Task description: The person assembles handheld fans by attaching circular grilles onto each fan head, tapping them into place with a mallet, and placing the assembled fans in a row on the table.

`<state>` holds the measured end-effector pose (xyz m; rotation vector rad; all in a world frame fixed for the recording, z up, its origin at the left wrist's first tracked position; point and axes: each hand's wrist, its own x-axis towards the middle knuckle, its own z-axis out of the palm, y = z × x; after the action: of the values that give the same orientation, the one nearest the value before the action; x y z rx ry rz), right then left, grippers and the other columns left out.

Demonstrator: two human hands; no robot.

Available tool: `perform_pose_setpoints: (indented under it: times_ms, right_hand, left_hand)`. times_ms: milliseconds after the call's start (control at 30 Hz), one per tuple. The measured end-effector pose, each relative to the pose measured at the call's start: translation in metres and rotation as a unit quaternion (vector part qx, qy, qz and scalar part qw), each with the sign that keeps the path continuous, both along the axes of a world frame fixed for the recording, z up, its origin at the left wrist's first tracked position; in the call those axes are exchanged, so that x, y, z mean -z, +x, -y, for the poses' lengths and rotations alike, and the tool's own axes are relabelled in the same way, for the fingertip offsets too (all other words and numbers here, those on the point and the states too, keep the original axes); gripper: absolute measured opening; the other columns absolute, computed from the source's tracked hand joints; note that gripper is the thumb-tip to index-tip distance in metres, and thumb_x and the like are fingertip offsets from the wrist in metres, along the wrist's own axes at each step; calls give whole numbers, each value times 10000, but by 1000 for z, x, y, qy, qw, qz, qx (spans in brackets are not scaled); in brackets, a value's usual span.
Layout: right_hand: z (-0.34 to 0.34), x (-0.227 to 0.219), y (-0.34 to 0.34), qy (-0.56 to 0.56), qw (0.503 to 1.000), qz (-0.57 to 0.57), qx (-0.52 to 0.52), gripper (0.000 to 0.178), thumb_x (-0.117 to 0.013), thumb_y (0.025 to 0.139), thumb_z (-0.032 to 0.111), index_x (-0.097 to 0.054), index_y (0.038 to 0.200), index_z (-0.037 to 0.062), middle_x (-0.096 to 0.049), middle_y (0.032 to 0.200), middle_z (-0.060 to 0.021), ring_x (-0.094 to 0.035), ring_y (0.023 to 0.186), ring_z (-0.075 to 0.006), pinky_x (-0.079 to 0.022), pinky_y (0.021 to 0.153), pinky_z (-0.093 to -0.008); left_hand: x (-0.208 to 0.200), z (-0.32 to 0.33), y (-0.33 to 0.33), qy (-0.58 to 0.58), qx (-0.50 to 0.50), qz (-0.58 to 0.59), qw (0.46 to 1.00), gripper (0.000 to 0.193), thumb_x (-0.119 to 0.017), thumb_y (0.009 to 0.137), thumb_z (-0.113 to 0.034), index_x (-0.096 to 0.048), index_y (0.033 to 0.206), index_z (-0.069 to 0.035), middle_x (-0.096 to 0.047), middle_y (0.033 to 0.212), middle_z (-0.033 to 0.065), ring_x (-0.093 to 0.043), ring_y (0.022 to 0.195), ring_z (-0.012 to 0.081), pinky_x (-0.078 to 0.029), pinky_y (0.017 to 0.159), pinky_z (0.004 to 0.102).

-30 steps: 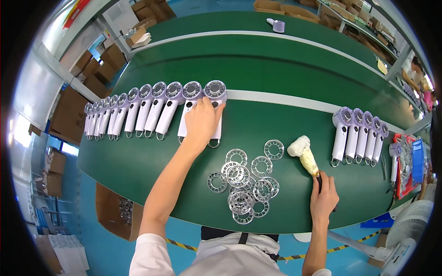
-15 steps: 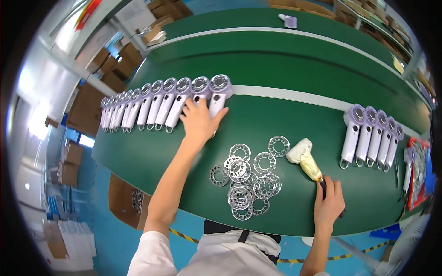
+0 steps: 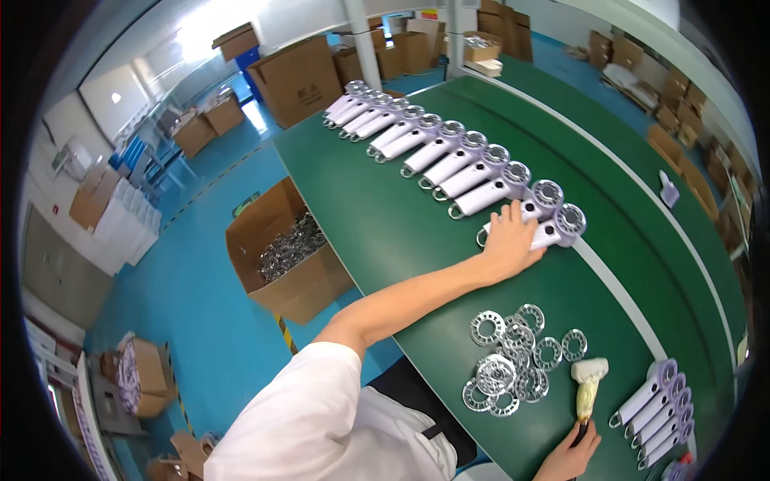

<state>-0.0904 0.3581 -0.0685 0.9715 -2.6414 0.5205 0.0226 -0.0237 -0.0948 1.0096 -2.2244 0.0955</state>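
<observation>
My left hand point(image 3: 512, 242) is closed over the handle of the nearest handheld fan point(image 3: 549, 234) in a long row. Its fingers also reach the neighbouring fan point(image 3: 532, 210), and the palm hides part of both handles. These fans are white and pale purple, with round silver grilles and wrist loops. In my right hand point(image 3: 571, 455) is the black handle of a mallet point(image 3: 589, 385), its head wrapped in white and its neck in yellowish material. Between my hands lies a loose pile of clear, shiny ring-shaped covers point(image 3: 513, 353).
A second, shorter row of fans point(image 3: 658, 409) lies right of the mallet. The green table point(image 3: 377, 208) has a pale strip point(image 3: 618, 289) along it. Below its left edge stands a cardboard box point(image 3: 313, 280) of shiny parts. One more fan point(image 3: 668, 189) lies across the table.
The view has swung to the left, bringing the box and floor further in. My left thumb has drawn in against the end fan. The mallet stays in my right hand.
</observation>
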Motion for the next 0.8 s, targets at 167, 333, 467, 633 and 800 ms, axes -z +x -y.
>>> perform_pose_setpoints:
  times_ms: [167, 333, 467, 633, 800]
  right_hand:
    - [0, -1, -2, -1, 999, -48, -5, 311, -640, 959, 357, -682, 1144, 110, -652, 982, -125, -646, 846, -350, -512, 667, -432]
    - [5, -5, 5, 43, 998, -36, 13, 333, -628, 970, 336, -673, 1170, 73, -663, 1015, -147, -651, 882, -355, -522, 727, -423]
    - [23, -24, 16, 66, 997, -45, 17, 282, -646, 959, 259, -685, 1120, 31, -682, 1043, -166, -653, 916, -364, -520, 837, -419]
    - [28, -17, 9, 81, 994, -64, 20, 272, -663, 956, 242, -686, 1098, 11, -683, 989, -177, -652, 908, -354, -522, 835, -420]
    - [26, -6, -1, 59, 996, -63, 19, 287, -665, 960, 233, -682, 1102, -16, -684, 1006, -200, -655, 911, -364, -530, 839, -412]
  left_hand:
    - [-51, 22, 78, -36, -15, -57, 998, 595, -780, 769, -395, -592, 1204, -35, -412, 1335, 310, -440, 1207, 461, -377, 992, 564]
    - [-67, 112, 256, -37, -166, -5, 985, 639, -757, 793, -440, -579, 1266, -50, -501, 1283, 307, -501, 1154, 462, -443, 952, 537]
    - [-52, 181, 385, 96, -299, 33, 949, 641, -707, 829, -534, -643, 1226, -35, -539, 1240, 301, -554, 1108, 445, -478, 945, 506]
    - [-12, 252, 517, 90, -347, 81, 930, 644, -701, 824, -556, -643, 1278, -103, -546, 1208, 248, -550, 1084, 424, -485, 904, 510]
    - [-2, 295, 563, 125, -290, 97, 944, 701, -686, 830, -603, -592, 1350, -142, -426, 1413, 250, -444, 1272, 435, -394, 1044, 512]
